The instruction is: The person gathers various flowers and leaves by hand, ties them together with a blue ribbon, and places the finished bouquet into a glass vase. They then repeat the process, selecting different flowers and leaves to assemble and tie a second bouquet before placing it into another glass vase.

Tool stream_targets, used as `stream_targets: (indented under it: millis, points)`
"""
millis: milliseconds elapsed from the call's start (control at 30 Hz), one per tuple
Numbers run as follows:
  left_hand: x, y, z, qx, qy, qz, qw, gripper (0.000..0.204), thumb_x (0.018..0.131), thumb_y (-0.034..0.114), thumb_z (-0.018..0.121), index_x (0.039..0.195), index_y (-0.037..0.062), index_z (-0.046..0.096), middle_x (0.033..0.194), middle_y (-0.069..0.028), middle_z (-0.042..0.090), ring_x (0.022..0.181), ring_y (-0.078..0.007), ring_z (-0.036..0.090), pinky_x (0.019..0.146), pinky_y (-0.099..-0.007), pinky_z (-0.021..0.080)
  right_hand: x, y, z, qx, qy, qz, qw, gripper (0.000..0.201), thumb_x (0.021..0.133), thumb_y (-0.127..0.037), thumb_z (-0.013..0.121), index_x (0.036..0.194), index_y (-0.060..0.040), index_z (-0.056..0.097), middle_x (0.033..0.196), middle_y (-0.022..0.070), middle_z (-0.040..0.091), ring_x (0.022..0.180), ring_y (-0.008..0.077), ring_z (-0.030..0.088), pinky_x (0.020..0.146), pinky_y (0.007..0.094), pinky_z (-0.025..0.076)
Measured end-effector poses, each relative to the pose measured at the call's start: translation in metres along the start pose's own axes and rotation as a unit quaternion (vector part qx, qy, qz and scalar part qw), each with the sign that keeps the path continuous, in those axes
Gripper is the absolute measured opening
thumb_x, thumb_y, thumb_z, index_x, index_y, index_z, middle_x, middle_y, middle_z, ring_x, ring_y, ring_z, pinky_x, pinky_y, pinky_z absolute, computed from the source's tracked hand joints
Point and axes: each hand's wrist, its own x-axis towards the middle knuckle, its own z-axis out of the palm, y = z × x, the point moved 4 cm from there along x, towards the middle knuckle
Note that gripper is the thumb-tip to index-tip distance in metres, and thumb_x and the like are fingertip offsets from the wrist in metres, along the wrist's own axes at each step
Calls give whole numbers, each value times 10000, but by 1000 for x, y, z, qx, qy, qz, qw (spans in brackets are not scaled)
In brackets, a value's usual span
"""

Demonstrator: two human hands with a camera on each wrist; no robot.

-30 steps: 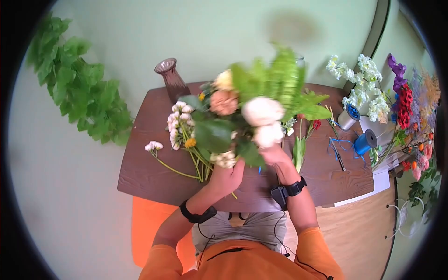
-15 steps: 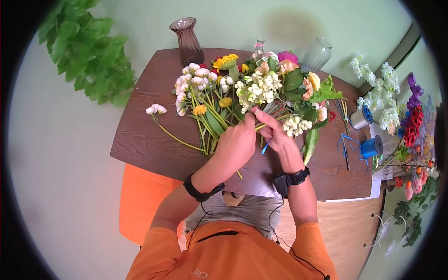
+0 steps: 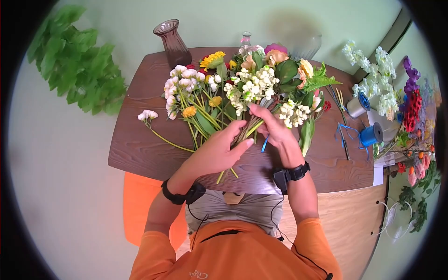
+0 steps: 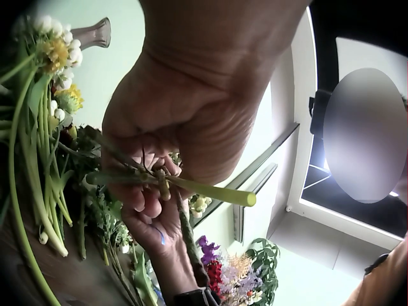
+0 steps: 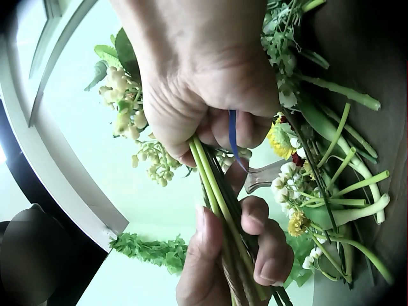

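A mixed bouquet with white berry clusters (image 3: 256,84) leans away from the person over the table, its stems (image 3: 249,133) pointing toward the body. The right hand (image 3: 277,133) grips these stems just below the flowers, and a blue ribbon (image 3: 265,143) hangs beside its fingers. Lower down, the left hand (image 3: 212,151) has its thumb and fingers around the stems. In the right wrist view, the left hand (image 5: 236,255) holds the stem bundle (image 5: 220,197) below the right hand (image 5: 204,76). Cut stem ends (image 4: 245,198) stick out past the left hand (image 4: 185,121) in the left wrist view.
Loose white flowers (image 3: 179,84) and stems lie left on the brown table (image 3: 135,140). A purple-tinted vase (image 3: 173,44) stands at the back left, a clear one (image 3: 308,46) behind the bouquet. At right are a blue ribbon spool (image 3: 371,135) and a white one (image 3: 358,105).
The bouquet, raised and covering both hands a second ago, has tipped away and lowered. Since half a second ago, the left hand has shifted down the stems, its thumb and fingers spreading wider.
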Motion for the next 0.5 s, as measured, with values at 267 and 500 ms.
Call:
stream_targets:
  millis: [267, 500]
  points:
    - [-6, 5, 3, 24, 1, 77, 997, 474, 1097, 154, 440, 1531, -18, 359, 1144, -149, 709, 903, -211, 745, 751, -306, 584, -3, -3, 6, -22, -67, -24, 997, 304, 913, -313, 787, 1109, -104, 688, 959, -29, 668, 835, 81, 606, 664, 251, 454]
    - [-7, 2, -3, 87, 66, 68, 992, 376, 1091, 144, 458, 1421, -26, 515, 957, -157, 732, 872, -206, 760, 707, -299, 565, -9, -6, 11, -38, -13, -51, 998, 334, 918, -252, 786, 1162, -66, 656, 990, 5, 682, 786, 69, 622, 587, 224, 463]
